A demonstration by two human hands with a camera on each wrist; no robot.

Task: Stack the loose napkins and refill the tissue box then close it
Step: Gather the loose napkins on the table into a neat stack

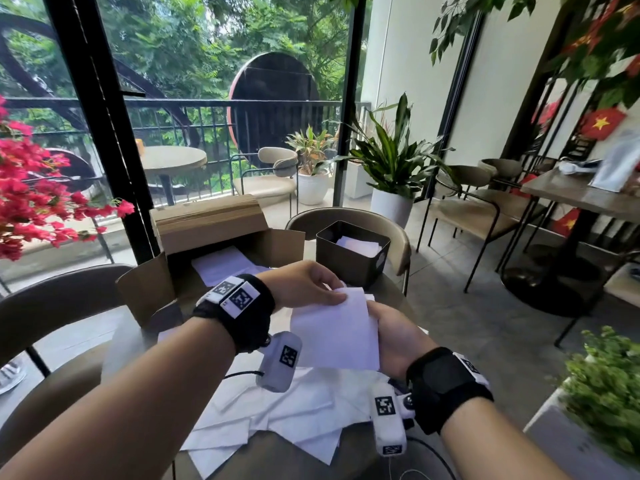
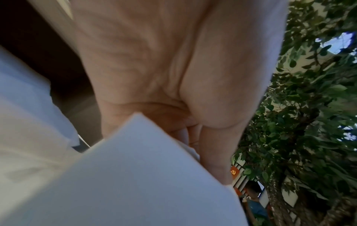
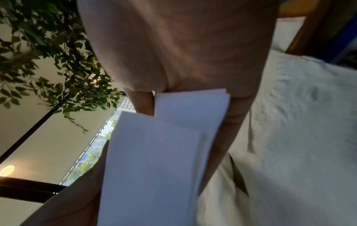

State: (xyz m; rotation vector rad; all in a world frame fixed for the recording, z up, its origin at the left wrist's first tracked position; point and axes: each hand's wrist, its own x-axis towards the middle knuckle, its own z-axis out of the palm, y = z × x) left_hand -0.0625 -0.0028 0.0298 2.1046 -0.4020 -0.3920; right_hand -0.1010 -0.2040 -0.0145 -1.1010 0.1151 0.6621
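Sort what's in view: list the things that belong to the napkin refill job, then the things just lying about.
Belongs to the job:
held napkins, in left hand and right hand
loose napkins on the table
dark tissue box
cardboard box

Just lying about:
potted plant
red flowers
chairs

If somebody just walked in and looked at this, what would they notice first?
Probably the two hands in the middle: the left hand and the right hand both hold a small stack of white napkins above the table. Under them, more loose napkins lie scattered on the tabletop. Behind sit an open cardboard box and a dark tissue box with white paper inside; bright pink flowers stand out at the left.
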